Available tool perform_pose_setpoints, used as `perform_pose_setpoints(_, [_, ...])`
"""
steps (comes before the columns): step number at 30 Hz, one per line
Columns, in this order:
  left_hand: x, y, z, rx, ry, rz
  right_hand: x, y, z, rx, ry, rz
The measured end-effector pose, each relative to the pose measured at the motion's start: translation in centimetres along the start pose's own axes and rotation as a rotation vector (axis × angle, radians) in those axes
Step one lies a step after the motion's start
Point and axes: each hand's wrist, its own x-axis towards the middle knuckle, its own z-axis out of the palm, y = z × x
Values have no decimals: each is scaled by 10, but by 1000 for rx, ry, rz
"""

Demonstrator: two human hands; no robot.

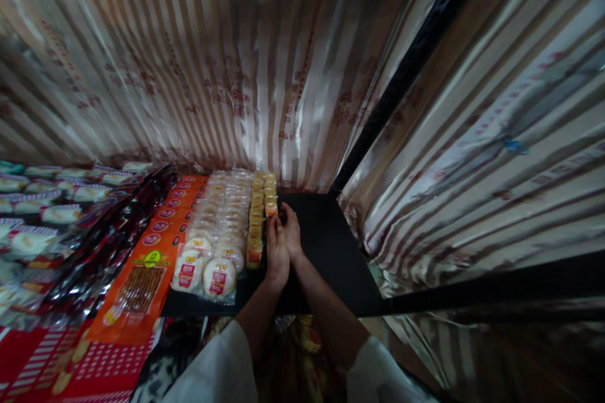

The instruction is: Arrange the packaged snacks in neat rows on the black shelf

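My left hand [278, 255] and my right hand [292, 233] are close together over the black shelf [331, 245], fingers drawn together and partly curled. Whatever lies between them is hidden. Just beyond my left fingertips is the front of a short row of small yellow snack packets [271, 206] with an orange label. A longer row of the same yellow packets [254, 245] runs along the left of my left hand. Left of that stand two rows of round white crackers [220, 277] in clear wrappers.
Orange snack-stick bags [139, 283], dark shiny packets [113, 233] and white wrapped packets [35, 239] lie further left. A black upright post [378, 132] rises at the shelf's back right corner. Striped plastic sheeting [212, 63] hangs behind and at the right. Red packaging [113, 359] is at the lower left.
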Motion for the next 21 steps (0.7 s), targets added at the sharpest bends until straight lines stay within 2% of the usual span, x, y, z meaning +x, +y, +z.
perform_pose_setpoints(6, [4, -4, 4, -1, 19, 27, -2, 2, 2, 32, -93, -28])
perform_pose_setpoints(13, [4, -7, 3, -66, 3, -21, 0, 5, 1, 2, -42, -58])
perform_pose_setpoints(21, [1, 5, 1, -138, 19, -57, 2, 9, 6, 74, -61, -71])
